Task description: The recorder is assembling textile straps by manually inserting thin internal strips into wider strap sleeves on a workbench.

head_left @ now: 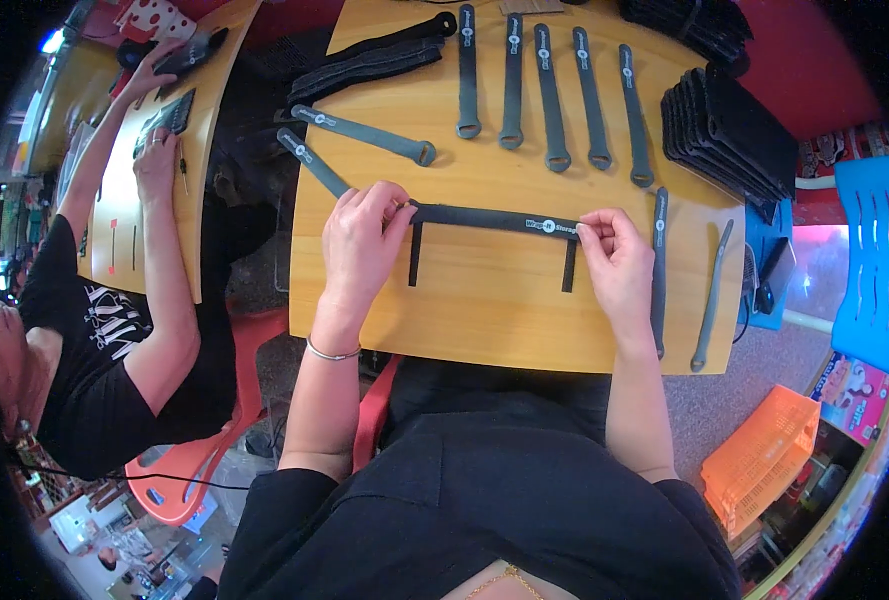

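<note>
A dark hook-and-loop storage strap [484, 217] with pale printing is stretched level between my hands over the wooden table [494, 325]. My left hand [361, 240] pinches its left end; my right hand [619, 262] pinches its right end between thumb and fingers. Below the strap, a narrow black strip [414, 256] shows near the left end and another black strip [568, 267] near the right. Whether they hang from the strap or lie on the table, I cannot tell. Beside my left hand lies a grey strap [310, 160]; a dark strap [659, 270] lies beside my right hand.
Several grey straps with ring ends, such as the grey strap [552, 100], lie along the table's far side. A bundle of black straps [369, 70] sits far left, a black stack [729, 130] far right. An orange crate [759, 455] stands right; a co-worker's arm [164, 270] is left.
</note>
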{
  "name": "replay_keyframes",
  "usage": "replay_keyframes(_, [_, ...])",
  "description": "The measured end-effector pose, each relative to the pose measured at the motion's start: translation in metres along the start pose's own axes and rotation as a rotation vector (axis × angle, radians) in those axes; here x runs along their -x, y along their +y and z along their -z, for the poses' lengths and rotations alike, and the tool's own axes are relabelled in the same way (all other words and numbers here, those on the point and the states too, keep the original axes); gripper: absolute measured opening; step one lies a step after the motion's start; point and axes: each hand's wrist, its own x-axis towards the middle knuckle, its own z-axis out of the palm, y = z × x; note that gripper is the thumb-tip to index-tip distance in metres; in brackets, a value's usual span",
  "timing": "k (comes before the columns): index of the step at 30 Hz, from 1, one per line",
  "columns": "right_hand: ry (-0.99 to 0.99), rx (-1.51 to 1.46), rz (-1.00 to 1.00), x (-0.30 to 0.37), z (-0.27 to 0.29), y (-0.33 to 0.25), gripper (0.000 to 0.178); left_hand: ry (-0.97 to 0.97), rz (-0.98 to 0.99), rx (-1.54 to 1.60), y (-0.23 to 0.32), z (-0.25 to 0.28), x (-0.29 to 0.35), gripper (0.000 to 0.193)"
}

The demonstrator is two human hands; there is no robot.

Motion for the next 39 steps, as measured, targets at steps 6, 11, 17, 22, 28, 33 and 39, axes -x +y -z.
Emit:
replay_keyframes(6, [0.004, 0.046, 0.024, 0.000, 0.000, -0.004, 0.009, 0.002, 0.000, -0.009, 0.001, -0.001, 0.000, 0.013])
replay_keyframes(11, [0.013, 0.071, 0.036, 0.000, -0.001, -0.004, 0.009, 0.009, 0.010, 0.007, 0.003, -0.001, 0.001, 0.014])
replay_keyframes(17, [0.026, 0.104, 0.061, 0.001, -0.001, -0.006, 0.009, 0.014, 0.004, 0.008, 0.002, -0.002, 0.001, 0.013])
replay_keyframes(22, [0.041, 0.172, 0.095, 0.002, -0.002, -0.006, 0.008, 0.013, 0.005, 0.006, 0.003, -0.002, 0.001, 0.014])
replay_keyframes(28, [0.078, 0.293, 0.186, 0.003, -0.006, -0.001, 0.012, 0.020, -0.011, -0.009, 0.001, -0.003, 0.002, 0.014])
replay_keyframes(33, [0.147, 0.470, 0.263, 0.006, -0.009, -0.003, 0.014, 0.024, -0.016, -0.026, 0.002, -0.003, 0.003, 0.014])
replay_keyframes(39, [0.103, 0.289, 0.226, 0.002, 0.002, 0.004, 0.008, 0.008, -0.018, -0.078, 0.005, 0.001, 0.005, 0.014])
